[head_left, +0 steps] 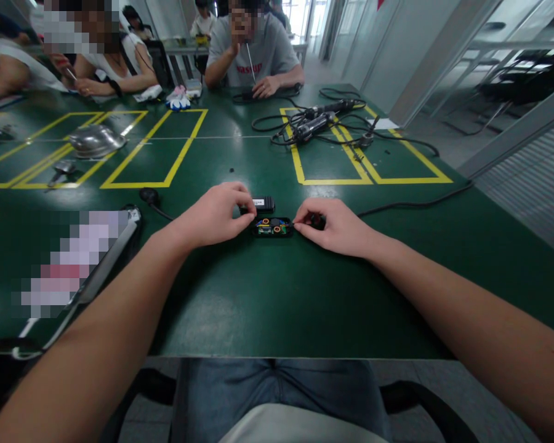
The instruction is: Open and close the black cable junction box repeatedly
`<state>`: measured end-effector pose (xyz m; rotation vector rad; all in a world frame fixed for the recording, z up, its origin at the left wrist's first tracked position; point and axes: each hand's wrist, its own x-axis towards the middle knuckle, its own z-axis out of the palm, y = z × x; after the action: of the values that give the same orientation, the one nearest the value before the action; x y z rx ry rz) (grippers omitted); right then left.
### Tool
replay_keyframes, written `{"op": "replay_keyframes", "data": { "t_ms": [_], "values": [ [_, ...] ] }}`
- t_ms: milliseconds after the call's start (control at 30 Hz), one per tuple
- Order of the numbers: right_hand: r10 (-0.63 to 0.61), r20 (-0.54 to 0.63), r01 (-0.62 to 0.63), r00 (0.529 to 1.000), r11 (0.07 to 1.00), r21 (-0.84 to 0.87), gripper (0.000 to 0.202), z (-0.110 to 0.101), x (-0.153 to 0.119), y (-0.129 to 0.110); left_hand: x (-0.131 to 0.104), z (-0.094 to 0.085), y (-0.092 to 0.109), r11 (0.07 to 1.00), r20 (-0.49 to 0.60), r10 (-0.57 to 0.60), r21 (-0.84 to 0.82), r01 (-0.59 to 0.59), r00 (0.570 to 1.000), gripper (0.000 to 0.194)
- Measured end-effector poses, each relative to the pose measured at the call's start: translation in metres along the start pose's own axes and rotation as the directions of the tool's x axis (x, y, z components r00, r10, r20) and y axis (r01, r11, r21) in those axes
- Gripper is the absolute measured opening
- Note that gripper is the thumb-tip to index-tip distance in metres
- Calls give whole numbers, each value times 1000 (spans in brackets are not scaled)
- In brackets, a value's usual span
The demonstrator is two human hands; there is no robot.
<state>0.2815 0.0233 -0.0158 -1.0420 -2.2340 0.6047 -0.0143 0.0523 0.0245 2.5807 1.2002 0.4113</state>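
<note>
A small black plastic case (273, 234) lies open on the green table in front of me, with a circuit board, coloured wires and two copper-coloured ring coils inside. My left hand (226, 212) is closed in a pinch at the case's left end, its thumb and index fingertip against that edge. At the opposite end, my right hand (330, 224) pinches with thumb and index finger where the black cable enters; its other fingers curl in. Just behind the case rests a black cover (266, 203) with a white label, partly hidden by my left fingers.
A black plug (150, 197) lies left of my left hand. The cable (415, 206) runs off right. A phone-like object (80, 264), blurred out, lies left. Farther back are black corded tools (316, 123), a metal bowl-shaped part (96, 141), yellow tape (180, 154) and seated people.
</note>
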Motion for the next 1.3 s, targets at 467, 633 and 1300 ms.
{"op": "replay_keyframes", "data": {
  "t_ms": [467,633,1300],
  "values": [
    [8,23,-3,1000,979,-202,4,0,-3,-8,2,7,-1,965,-69,-123,-241,103,990,50],
    [8,28,-3,1000,984,-181,37,0,-7,-9,-1,0,7,953,52,29,-303,-11,998,45],
    [64,12,-64,998,997,-31,30,1,-1,3,0,7,18,987,110,22,-160,-5,994,41]
  ]
}}
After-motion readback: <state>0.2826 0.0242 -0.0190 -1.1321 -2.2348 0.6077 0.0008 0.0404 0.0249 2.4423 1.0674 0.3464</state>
